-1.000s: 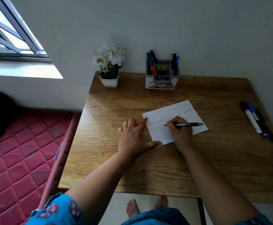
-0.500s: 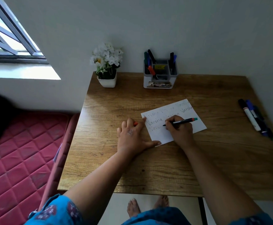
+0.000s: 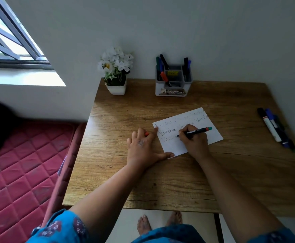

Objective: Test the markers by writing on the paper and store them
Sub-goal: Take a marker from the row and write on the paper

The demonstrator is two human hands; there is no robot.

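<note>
The right hand (image 3: 194, 143) gripped the light, rigid marker (image 3: 196, 132) mid-barrel; the left hand (image 3: 143, 148), pinching an orange cap (image 3: 146, 134), pinned the flimsy paper (image 3: 213, 132) near the table's (image 3: 230, 172) centre.

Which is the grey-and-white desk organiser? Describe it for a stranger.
Start at the wooden table and follow its far edge along the wall. Right of the white flower pot stands the grey-and-white desk organiser, the only container holding upright markers.

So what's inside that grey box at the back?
The box holds markers standing up: green, blue, black and an orange-capped one on the left, dark ones on the right. A yellow thing sits in the middle. Their lower ends are hidden by the walls.
</note>
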